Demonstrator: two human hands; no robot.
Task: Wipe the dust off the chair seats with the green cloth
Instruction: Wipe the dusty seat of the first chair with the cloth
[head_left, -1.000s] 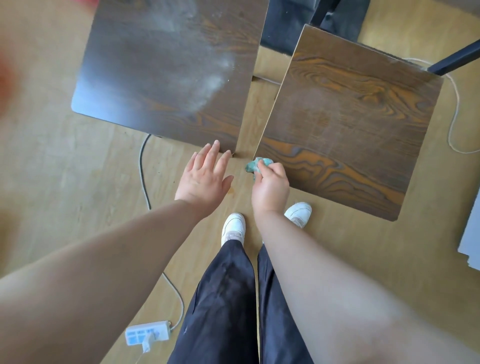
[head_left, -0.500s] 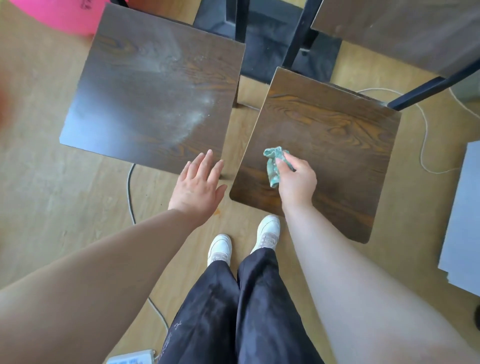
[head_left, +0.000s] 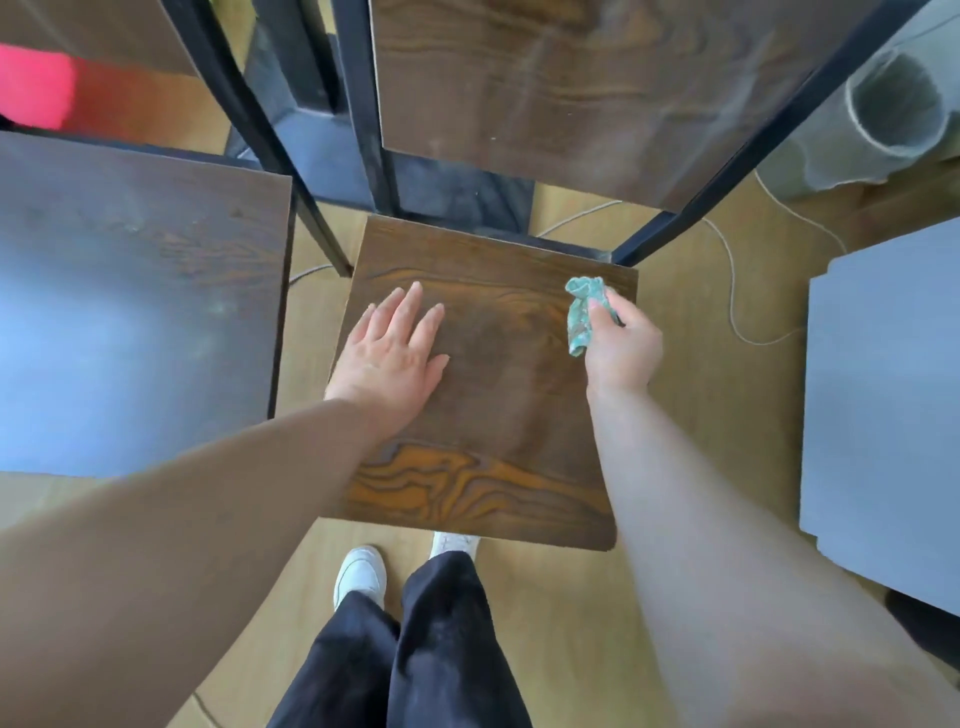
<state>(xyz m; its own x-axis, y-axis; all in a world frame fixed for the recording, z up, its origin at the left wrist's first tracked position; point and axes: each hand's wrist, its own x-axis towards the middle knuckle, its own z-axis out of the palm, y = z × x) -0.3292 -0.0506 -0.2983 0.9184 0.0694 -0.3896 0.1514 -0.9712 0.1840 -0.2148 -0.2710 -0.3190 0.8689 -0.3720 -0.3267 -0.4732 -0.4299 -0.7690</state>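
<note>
A dark wood-grain chair seat (head_left: 498, 415) lies straight below me. My left hand (head_left: 392, 353) rests flat on its left part with the fingers straight. My right hand (head_left: 621, 345) grips a crumpled green cloth (head_left: 583, 314) near the seat's far right corner. A second, dusty dark seat (head_left: 130, 322) stands to the left. The wooden backrest (head_left: 571, 93) of the middle chair rises behind the seat between black metal posts.
A grey panel (head_left: 888, 415) lies at the right. A thin cord (head_left: 732, 291) runs over the wooden floor beside it, and a grey rolled mat (head_left: 883, 119) sits at the top right. Something pink (head_left: 31, 88) shows at the top left. My legs and white shoes stand by the seat's near edge.
I have come closer over the right-hand chair. My left hand moved from the gap between the chairs onto this seat. My right hand carried the cloth from the near left corner to the far right.
</note>
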